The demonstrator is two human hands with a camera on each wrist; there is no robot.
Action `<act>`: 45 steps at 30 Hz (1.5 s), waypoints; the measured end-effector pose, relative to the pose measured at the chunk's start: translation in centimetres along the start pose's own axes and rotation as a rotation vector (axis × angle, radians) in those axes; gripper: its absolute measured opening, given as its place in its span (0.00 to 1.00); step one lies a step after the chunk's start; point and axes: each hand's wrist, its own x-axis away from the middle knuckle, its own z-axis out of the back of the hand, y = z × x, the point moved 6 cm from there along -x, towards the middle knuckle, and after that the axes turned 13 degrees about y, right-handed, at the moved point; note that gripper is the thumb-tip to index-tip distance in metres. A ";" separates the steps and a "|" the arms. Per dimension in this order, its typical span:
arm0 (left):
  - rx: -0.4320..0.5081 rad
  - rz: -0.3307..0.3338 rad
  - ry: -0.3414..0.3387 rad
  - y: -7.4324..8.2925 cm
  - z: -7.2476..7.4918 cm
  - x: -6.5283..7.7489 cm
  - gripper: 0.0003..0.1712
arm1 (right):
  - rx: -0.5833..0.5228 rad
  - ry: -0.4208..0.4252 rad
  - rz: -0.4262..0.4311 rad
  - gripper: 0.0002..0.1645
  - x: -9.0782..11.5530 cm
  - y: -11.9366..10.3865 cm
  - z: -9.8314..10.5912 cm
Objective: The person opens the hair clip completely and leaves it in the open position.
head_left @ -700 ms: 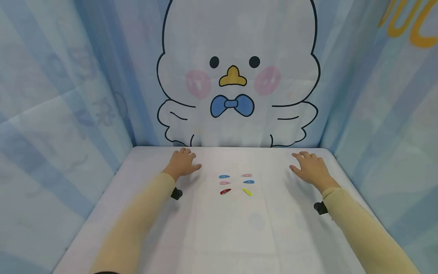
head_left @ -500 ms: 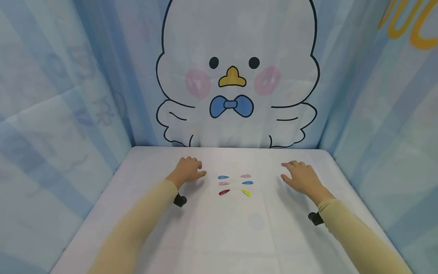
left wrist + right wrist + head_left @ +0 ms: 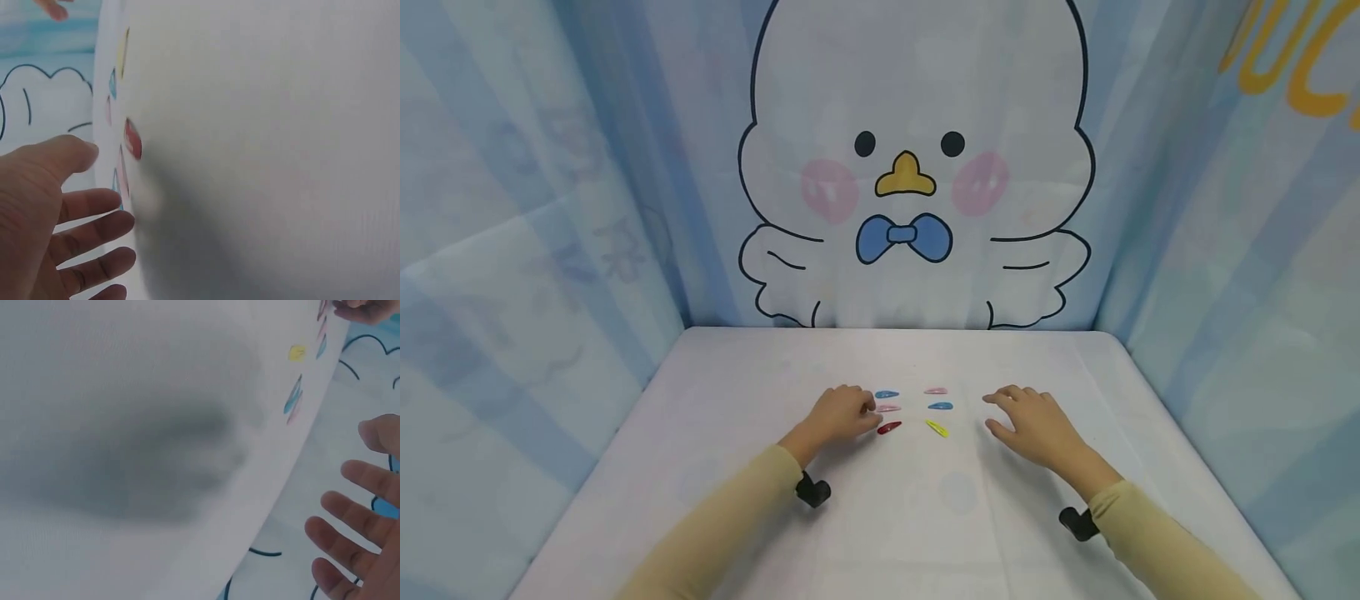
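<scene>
Fingers (image 3: 863, 406) of the left hand (image 3: 838, 417) are loosely curled, tips at the left column of hair clips at frame centre; whether they pinch one cannot be told, as the knuckles hide the contact. The left wrist view shows them spread and holding nothing visible. The right hand (image 3: 1030, 421) lies relaxed on the white desk (image 3: 925, 517), fingers extended, grasping nothing, just right of the clips.

Six snap clips lie flat in two columns: blue clip (image 3: 887, 394), pink clip (image 3: 889, 408), red clip (image 3: 889, 427) on the left; second pink clip (image 3: 936, 390), second blue clip (image 3: 940, 406), yellow clip (image 3: 937, 428) on the right.

Risks noted:
- The clips are thin and flat; fingertips may slide over one rather than lift it.
- They sit close together, so a broad pinch could nudge a neighbour out of line.
- The cloth cover may bunch under pressure and shift the whole group.
</scene>
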 end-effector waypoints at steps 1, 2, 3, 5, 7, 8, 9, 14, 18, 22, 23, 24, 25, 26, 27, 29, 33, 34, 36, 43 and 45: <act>0.007 0.000 -0.003 0.4 -0.1 0.0 0.18 | -0.003 -0.002 0.003 0.24 0.1 -0.2 0.0; 0.007 -0.001 -0.001 0.7 -0.3 0.1 0.18 | -0.010 -0.004 0.006 0.23 0.2 -0.5 0.1; 0.006 -0.002 0.003 0.9 -0.4 0.1 0.19 | -0.017 -0.011 0.006 0.23 0.2 -0.7 0.2; 0.003 -0.002 0.010 1.4 -0.5 0.0 0.19 | -0.030 -0.031 0.004 0.23 0.3 -1.1 0.4; -0.006 -0.009 0.019 1.6 -0.7 -0.1 0.18 | -0.049 -0.054 0.000 0.22 0.5 -1.3 0.7; -0.010 -0.015 0.025 1.7 -0.7 -0.2 0.17 | -0.061 -0.064 -0.002 0.22 0.5 -1.5 0.8; -0.010 -0.020 0.029 1.8 -0.8 -0.3 0.16 | -0.073 -0.074 -0.003 0.22 0.6 -1.6 0.9; 0.032 -0.072 0.042 2.1 -1.3 -0.3 0.09 | -0.131 -0.095 -0.007 0.22 0.9 -2.1 1.2; 0.092 -0.102 0.060 2.2 -1.8 0.2 0.06 | -0.139 -0.100 -0.009 0.21 1.4 -2.6 1.0; 0.120 -0.102 0.072 2.1 -2.0 0.6 0.04 | -0.138 -0.093 -0.009 0.21 1.6 -2.9 0.8; 0.121 -0.099 0.076 2.0 -1.9 0.7 0.04 | -0.141 -0.092 -0.009 0.21 1.6 -3.0 0.8; 0.123 -0.092 0.079 2.0 -1.9 0.8 0.04 | -0.142 -0.091 -0.008 0.21 1.7 -3.0 0.8; 0.132 -0.089 0.085 2.0 -1.8 0.9 0.03 | -0.145 -0.090 -0.007 0.21 1.7 -3.1 0.8; 0.142 -0.087 0.094 2.0 -1.7 0.9 0.03 | -0.146 -0.083 0.002 0.21 1.7 -3.2 0.9; 0.155 -0.089 0.104 2.1 -1.5 1.0 0.03 | -0.145 -0.079 0.004 0.21 1.7 -3.2 1.0; 0.169 -0.089 0.121 2.3 -1.1 1.1 0.03 | -0.136 -0.070 0.013 0.20 1.6 -3.3 1.3; 0.180 -0.105 0.143 3.0 -0.1 1.6 0.04 | -0.107 -0.056 0.030 0.20 1.6 -3.7 1.9; 0.179 -0.106 0.145 3.1 0.1 1.7 0.04 | -0.102 -0.054 0.034 0.20 1.5 -3.8 2.0; 0.194 -0.109 0.149 3.5 0.5 2.0 0.04 | -0.097 -0.050 0.039 0.20 1.4 -4.1 2.2; 0.295 -0.146 0.199 5.0 2.7 3.3 0.03 | -0.107 -0.009 0.038 0.19 1.1 -5.1 3.1; 0.320 -0.173 0.222 5.6 3.3 3.6 0.03 | -0.118 0.015 0.026 0.19 1.0 -5.2 3.4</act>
